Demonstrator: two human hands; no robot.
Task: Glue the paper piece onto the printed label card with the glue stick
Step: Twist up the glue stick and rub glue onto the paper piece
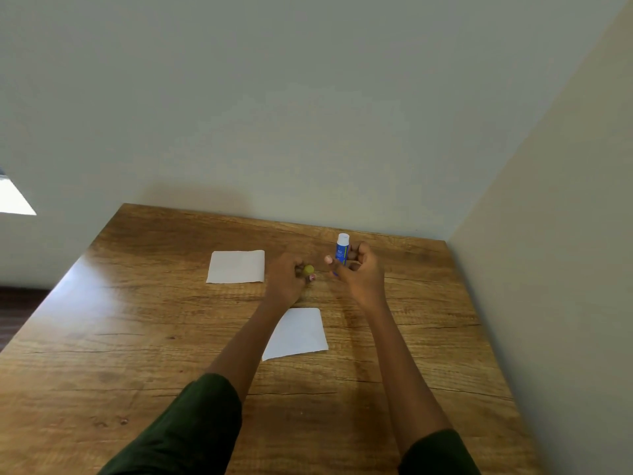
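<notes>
Glue stick, blue plastic cylinder, gripped in my right hand; left hand pinches its round yellow cap over wood-grain desk.

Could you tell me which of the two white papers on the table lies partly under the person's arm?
The nearer paper, between the forearms: the left arm crosses its left corner. The other paper lies farther away, left of the left hand, fully uncovered.

Blue glue stick with white top. Yellow-green cap. Two plain white paper sheets, no print visible. Brown wood-grain table. Dark green sleeves. Pale grey-green wall.
</notes>
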